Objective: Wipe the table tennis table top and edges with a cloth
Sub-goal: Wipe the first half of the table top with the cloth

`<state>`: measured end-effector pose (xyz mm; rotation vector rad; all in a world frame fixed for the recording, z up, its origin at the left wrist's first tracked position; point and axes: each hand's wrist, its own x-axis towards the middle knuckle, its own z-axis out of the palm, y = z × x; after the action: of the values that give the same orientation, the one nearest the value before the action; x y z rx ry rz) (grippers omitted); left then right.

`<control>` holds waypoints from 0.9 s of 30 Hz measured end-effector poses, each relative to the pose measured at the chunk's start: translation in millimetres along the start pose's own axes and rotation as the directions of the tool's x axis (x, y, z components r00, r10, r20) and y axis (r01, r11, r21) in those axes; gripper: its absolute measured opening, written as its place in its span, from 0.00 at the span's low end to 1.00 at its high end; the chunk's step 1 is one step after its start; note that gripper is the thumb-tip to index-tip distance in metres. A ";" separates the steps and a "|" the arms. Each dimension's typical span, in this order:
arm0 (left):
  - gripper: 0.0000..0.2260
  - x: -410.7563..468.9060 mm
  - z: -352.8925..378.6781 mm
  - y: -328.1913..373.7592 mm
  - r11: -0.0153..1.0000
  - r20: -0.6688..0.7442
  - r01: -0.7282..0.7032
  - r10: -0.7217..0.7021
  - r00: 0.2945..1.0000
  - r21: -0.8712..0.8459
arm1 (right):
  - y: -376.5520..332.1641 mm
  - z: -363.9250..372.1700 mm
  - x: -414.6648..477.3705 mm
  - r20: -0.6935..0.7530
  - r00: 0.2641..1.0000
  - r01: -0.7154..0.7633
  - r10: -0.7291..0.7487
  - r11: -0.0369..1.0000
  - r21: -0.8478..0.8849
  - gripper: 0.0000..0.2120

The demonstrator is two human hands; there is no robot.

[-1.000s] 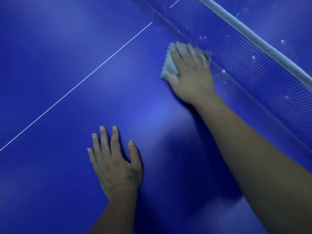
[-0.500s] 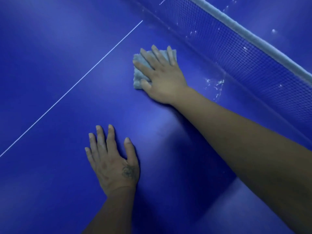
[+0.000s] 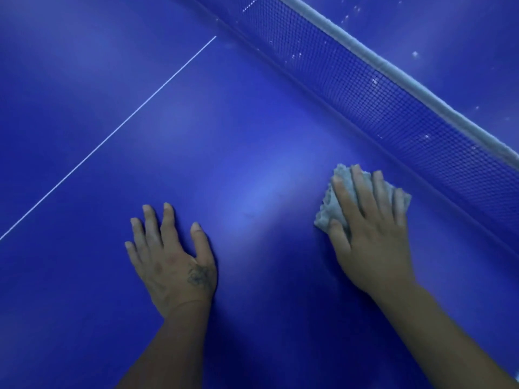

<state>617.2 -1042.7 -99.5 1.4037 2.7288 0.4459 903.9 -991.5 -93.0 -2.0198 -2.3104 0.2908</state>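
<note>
The blue table tennis table top [image 3: 252,136] fills the view. A pale grey folded cloth [image 3: 330,200] lies flat on it at the right, a short way in front of the net. My right hand [image 3: 370,231] presses down on the cloth with straight, spread fingers that cover most of it. My left hand [image 3: 171,256] rests flat on the bare table top at lower centre-left, fingers spread, holding nothing.
The net [image 3: 393,108] with its grey top band [image 3: 379,63] runs diagonally from top centre to the right edge. A thin white centre line [image 3: 112,133] crosses the table at the left. White specks dot the table half beyond the net.
My right hand has slid the cloth along the net, from near the white line back toward me and to the right. My left hand has stayed planted.
</note>
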 end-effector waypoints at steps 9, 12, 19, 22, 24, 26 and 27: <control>0.30 -1.5 -1.2 0.6 1.000 -0.009 -0.013 0.013 1.000 0.012 | -92.5 6.8 96.1 0.027 0.983 0.181 -0.182 0.983 0.007 0.36; 0.29 -1.5 0.6 -1.1 0.999 -0.025 -0.029 0.030 0.999 0.021 | -81.6 6.9 104.8 0.014 0.974 0.226 -0.226 0.974 0.009 0.35; 0.28 -3.7 3.9 -6.5 0.999 -0.013 -0.035 0.035 0.999 0.033 | 23.9 -6.1 6.4 -0.061 0.998 -0.013 0.014 1.000 0.021 0.35; 0.28 -5.7 1.2 -2.4 0.998 0.018 -0.031 0.030 0.999 0.051 | 54.9 -11.7 -42.9 -0.021 0.996 -0.090 0.091 0.996 0.027 0.34; 0.27 -10.4 -3.2 -0.9 0.998 0.030 -0.036 0.034 0.999 0.049 | 55.7 -16.4 -46.4 0.041 0.991 -0.132 0.131 0.991 0.036 0.35; 0.26 -23.7 -5.9 8.0 0.999 0.030 -0.047 0.048 0.998 -0.022 | 39.3 -20.1 -26.8 0.062 0.978 -0.201 0.197 0.978 0.058 0.35; 0.25 -38.0 -7.5 15.2 0.997 0.033 -0.024 0.026 0.999 -0.073 | 25.6 -19.6 -13.6 0.067 0.974 -0.222 0.218 0.973 0.065 0.36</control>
<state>650.3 -1066.6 -91.8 1.4159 2.6430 0.5125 934.1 -999.7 -77.4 -2.2622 -2.0747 0.4447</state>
